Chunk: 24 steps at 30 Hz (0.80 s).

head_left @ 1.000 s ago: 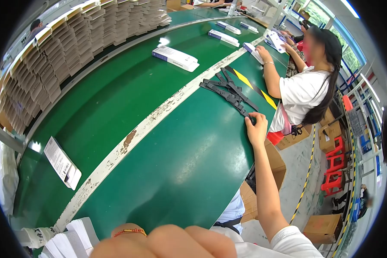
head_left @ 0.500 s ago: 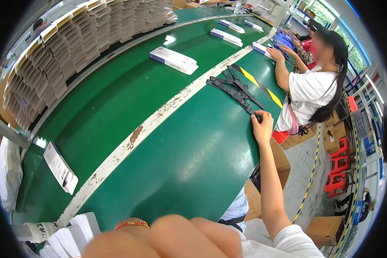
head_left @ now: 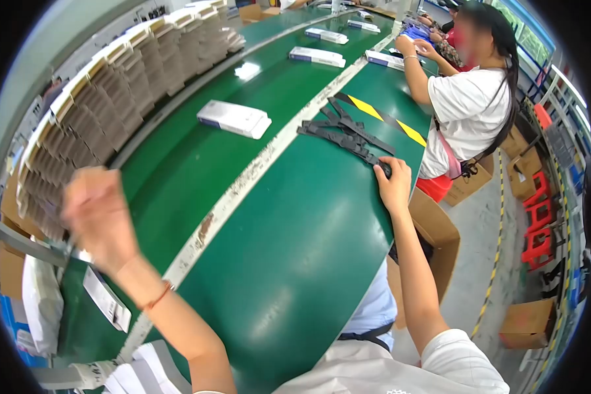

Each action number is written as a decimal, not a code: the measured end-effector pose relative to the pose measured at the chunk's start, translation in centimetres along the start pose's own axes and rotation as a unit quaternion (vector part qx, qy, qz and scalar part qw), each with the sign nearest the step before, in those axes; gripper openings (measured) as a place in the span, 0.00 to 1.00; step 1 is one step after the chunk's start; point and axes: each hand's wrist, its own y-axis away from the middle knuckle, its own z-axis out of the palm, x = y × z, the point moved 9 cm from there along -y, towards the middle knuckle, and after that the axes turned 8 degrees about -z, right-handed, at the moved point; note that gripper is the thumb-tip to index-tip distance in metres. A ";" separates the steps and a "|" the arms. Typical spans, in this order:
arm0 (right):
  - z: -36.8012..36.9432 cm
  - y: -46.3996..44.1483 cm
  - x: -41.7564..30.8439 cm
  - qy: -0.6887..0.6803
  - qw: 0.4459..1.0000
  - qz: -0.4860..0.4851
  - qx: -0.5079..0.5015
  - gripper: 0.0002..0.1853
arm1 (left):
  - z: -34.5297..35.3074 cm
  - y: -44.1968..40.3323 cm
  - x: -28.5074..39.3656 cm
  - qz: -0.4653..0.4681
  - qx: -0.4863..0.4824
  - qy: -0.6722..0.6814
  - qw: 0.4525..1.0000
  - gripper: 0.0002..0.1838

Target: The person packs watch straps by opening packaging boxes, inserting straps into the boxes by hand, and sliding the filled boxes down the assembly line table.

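My right hand (head_left: 394,182) rests at the table's right edge, its fingers curled round the end of a black strap. More black straps (head_left: 348,133) lie in a loose, crossed pile just beyond it. My left hand (head_left: 93,207), smeared by motion, is raised over the far left of the green surface, near the stacked cartons (head_left: 111,85); whether it holds anything cannot be made out. Below it a white box (head_left: 106,299) lies on the green surface, partly hidden by my wrist. Another white box (head_left: 234,119) lies farther up.
A co-worker (head_left: 476,98) in a white shirt handles something at the upper right. A yellow-black tape strip (head_left: 381,117) crosses the table near the straps. Several white boxes lie farther up. An open carton (head_left: 440,236) stands below the right edge. Folded white papers (head_left: 144,371) are at the bottom left.
My left hand has moved from close below the camera out to the far left. My right hand stays at the strap end. The view has shifted.
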 end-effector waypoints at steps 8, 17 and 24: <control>-1.9 0.2 0.5 -0.282 0.950 0.093 0.098 0.14 | -11.9 -4.0 -19.5 -0.093 -0.040 -0.761 0.640 0.05; -2.0 0.1 1.1 -0.432 0.881 0.100 0.166 0.13 | -14.0 -6.8 -28.3 -0.166 -0.292 -0.880 0.336 0.46; -4.7 -1.3 -3.0 -0.425 0.894 0.007 0.142 0.07 | -3.1 -7.8 -20.7 -0.053 -0.103 -0.824 0.555 0.32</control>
